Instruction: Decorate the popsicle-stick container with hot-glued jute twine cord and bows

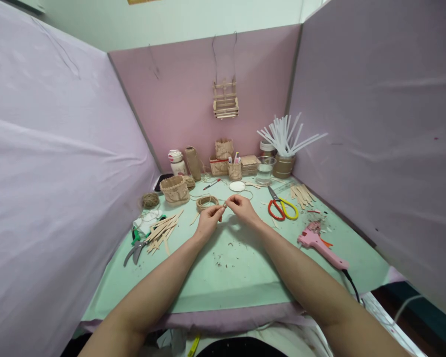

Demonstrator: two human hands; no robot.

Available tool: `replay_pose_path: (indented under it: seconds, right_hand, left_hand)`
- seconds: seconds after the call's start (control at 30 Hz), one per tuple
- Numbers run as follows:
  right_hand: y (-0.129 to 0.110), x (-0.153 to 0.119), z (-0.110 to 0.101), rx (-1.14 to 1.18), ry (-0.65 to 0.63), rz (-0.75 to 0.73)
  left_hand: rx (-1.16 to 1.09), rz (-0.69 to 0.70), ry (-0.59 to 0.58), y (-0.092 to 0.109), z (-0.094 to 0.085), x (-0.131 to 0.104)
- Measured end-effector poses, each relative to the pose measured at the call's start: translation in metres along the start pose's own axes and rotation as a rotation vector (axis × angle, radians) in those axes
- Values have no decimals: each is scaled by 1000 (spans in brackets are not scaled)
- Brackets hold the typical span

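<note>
Over the middle of the table my left hand (208, 220) and my right hand (241, 206) meet, thumbs and fingers pinched together. Something tiny and dark shows between their fingertips, too small to name. Just behind my left hand lies a round coil of twine (207, 200), with a thin strand running near the fingers. A white round lid (237, 186) sits behind my right hand. To the right of that hand rest scissors (282, 206) with one red and one yellow handle. Dark scraps (225, 263) are scattered on the green cloth below the hands.
Left are wooden sticks (163, 232), pruning shears (136, 252), a twine ball (150, 200) and a woven basket (175, 191). Right are a pink glue gun (321, 246) with a cord and more sticks (302, 196). A water bowl (264, 171) and white glue sticks (284, 136) stand behind.
</note>
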State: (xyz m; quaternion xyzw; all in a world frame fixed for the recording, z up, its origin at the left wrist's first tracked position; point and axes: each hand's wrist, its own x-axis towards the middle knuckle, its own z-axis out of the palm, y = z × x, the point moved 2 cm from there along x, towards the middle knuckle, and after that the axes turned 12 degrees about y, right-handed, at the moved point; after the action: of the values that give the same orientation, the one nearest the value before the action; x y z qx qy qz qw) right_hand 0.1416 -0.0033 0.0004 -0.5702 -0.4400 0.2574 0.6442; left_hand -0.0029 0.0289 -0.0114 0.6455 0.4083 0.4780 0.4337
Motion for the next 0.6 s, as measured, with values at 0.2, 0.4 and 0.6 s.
replay_pose_path:
  seconds: [0.2,0.4,0.6]
  right_hand:
    - [4,-3,3,8,-86,128]
    - [9,-5,9,120,-149,256]
    - [8,-5,9,258,-154,249]
  left_hand:
    - [-42,49,49,-3,-2,2]
    - [-82,66,18,-3,1,0]
    - [-51,76,37,0,0,-1]
